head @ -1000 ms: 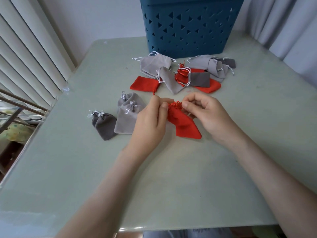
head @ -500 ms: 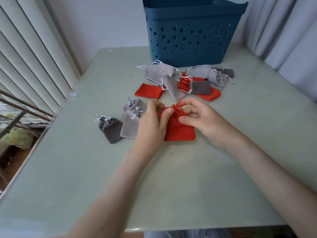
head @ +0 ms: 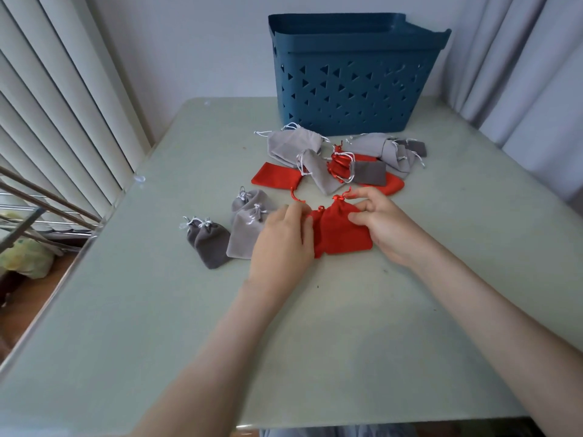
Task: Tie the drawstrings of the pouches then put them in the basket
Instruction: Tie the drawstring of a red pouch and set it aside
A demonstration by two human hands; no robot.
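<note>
Pinching gathered neck of red velvety pouch [head: 342,236]: right hand [head: 386,227] fingers; left hand [head: 282,241] grip unclear.

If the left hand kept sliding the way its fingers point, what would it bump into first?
Likely the loose red cord just past the left hand, then the light grey pouch behind it. Depth is hard to judge from one view.

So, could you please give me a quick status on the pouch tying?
Right grip pinches red pouch at its neck. Left grip touches its left edge. Pouch pile lies before basket.
</note>
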